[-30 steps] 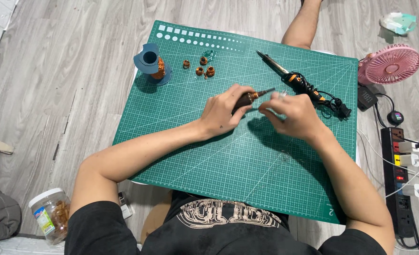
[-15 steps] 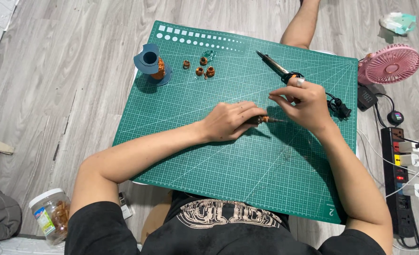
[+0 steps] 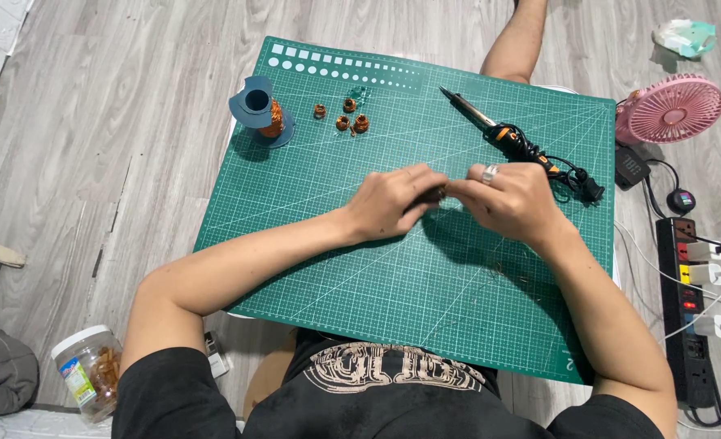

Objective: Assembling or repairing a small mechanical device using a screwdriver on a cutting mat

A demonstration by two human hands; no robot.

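Over the green cutting mat (image 3: 312,211), left hand (image 3: 393,199) and right hand (image 3: 511,199) meet fingertip to fingertip, pinching something too small to identify; soldering iron (image 3: 503,130) lies just beyond.

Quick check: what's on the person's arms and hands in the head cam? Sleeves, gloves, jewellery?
Both arms are bare from the upper arm down; short black T-shirt sleeves end above the elbows. No gloves, no watch or wristband in view. The left hand shows no rings. The right hand wears one silver-coloured ring on a finger.
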